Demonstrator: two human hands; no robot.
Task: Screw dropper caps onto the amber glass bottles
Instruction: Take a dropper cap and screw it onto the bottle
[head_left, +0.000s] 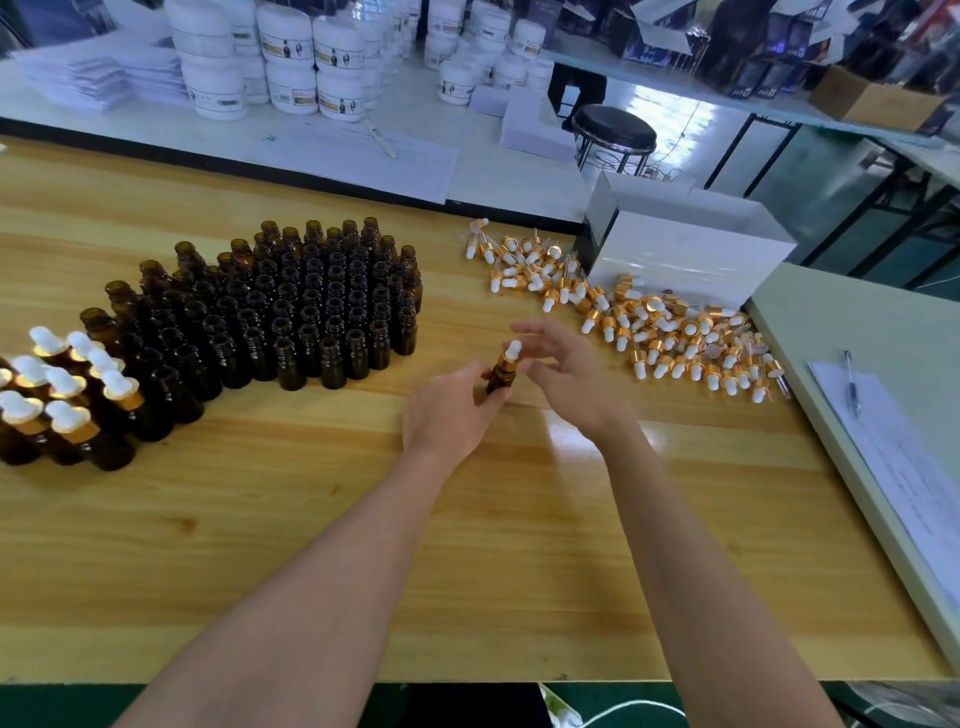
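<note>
Between your two hands, above the wooden bench, your left hand grips an amber bottle carrying a white-bulbed dropper cap. Your right hand hovers beside the cap, fingers spread; contact appears absent, though blur obscures it. Left of your hands stand the uncapped bottles; right lies the cap pile. A tilted cap may cross-thread, and a slack grip may let the bottle slip.

Head-height, angled down over table
</note>
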